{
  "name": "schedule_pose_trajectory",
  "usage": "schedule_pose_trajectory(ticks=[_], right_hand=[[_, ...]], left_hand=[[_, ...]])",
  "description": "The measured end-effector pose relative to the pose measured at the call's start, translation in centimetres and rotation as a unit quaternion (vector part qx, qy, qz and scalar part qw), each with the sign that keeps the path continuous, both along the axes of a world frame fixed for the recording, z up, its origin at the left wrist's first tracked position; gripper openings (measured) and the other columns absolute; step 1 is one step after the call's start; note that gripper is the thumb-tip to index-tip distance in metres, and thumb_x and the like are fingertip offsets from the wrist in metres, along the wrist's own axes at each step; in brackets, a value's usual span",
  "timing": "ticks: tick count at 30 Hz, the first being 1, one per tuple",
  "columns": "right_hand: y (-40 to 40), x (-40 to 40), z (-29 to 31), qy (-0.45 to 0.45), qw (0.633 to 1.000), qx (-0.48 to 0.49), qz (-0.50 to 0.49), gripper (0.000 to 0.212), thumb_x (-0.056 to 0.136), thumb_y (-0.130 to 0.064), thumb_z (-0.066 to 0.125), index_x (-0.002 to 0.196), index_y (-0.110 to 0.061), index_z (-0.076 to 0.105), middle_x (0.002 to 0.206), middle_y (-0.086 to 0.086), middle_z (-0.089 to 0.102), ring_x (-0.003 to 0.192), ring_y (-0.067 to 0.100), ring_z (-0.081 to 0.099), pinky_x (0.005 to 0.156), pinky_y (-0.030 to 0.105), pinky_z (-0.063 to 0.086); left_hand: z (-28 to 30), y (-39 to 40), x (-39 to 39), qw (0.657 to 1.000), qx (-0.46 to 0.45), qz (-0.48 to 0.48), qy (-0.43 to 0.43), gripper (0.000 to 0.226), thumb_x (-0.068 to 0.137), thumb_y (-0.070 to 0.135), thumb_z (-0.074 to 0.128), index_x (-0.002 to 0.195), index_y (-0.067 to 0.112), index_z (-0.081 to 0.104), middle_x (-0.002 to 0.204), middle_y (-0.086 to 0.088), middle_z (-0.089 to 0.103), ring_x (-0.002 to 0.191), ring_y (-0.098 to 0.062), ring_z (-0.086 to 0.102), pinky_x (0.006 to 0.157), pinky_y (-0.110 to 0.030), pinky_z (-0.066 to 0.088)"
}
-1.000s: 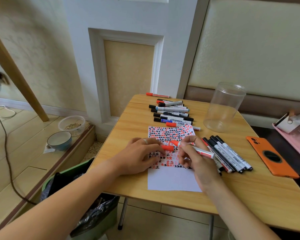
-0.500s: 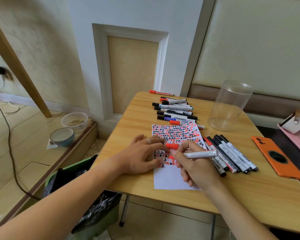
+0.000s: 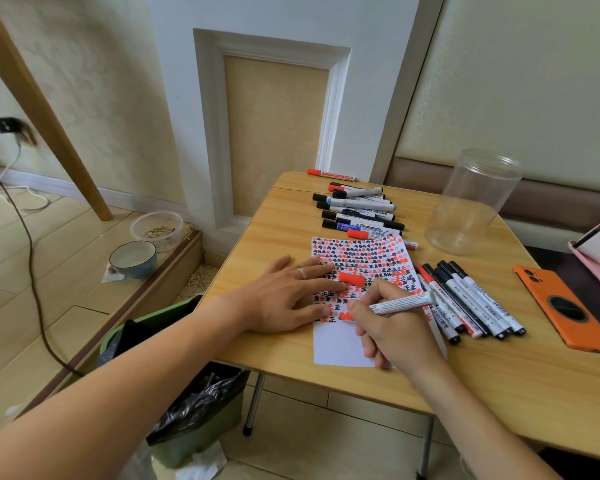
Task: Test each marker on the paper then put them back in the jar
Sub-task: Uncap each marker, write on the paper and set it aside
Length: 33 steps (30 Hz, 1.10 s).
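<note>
The marker (image 3: 400,303) is uncapped and held in the right hand (image 3: 394,325), fingers curled round its white barrel near the tip. The tip points down-left onto the paper (image 3: 340,348), at a fresh red mark in the lowest written row; the barrel's rear end points right. The red cap (image 3: 351,279) lies pinched between two extended fingers of the left hand (image 3: 284,297). That hand lies flat, fingers straight, pressing the left part of the paper onto the table (image 3: 274,230); a ring sits on one finger.

The paper lies near the table's front edge. Its upper part is filled with rows of red and black marks; its lower part is blank.

Just right of the paper, a group of capped markers (image 3: 471,299) lies side by side, some touching. Beyond the paper's far edge, a second group (image 3: 359,211) lies in a stack of rows, with a single red marker (image 3: 329,174) at the table's far edge.

The jar (image 3: 471,202) is clear, stands upright with no lid, on the far right of the table, well apart from both hands. An orange phone (image 3: 565,308) lies at the right edge.

On the floor to the left stand a bin (image 3: 194,420), a bowl (image 3: 133,258) and a clear tub (image 3: 156,228).
</note>
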State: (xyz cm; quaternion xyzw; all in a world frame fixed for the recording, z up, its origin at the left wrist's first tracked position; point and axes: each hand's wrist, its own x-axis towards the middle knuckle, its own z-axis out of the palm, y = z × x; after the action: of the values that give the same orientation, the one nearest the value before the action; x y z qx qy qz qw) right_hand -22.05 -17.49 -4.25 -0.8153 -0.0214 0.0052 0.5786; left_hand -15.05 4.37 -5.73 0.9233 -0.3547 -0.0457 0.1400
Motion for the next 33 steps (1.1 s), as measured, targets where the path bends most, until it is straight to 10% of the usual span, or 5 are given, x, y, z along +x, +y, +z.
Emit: schedule_pose_trajectory(ticks=[33], right_hand=[[0.25, -0.13, 0.28, 0.016, 0.999, -0.019, -0.02, 0.023, 0.095, -0.02, 0.069, 0.083, -0.007, 0.055, 0.057, 0.012, 0.061, 0.038, 0.019, 0.049, 0.037, 0.024, 0.034]], left_hand=[[-0.47, 0.1, 0.32, 1.0, -0.01, 0.015, -0.007, 0.065, 0.091, 0.076, 0.021, 0.152, 0.054, 0.029, 0.167, 0.017, 0.02, 0.154, -0.004, 0.009, 0.126, -0.048, 0.0]])
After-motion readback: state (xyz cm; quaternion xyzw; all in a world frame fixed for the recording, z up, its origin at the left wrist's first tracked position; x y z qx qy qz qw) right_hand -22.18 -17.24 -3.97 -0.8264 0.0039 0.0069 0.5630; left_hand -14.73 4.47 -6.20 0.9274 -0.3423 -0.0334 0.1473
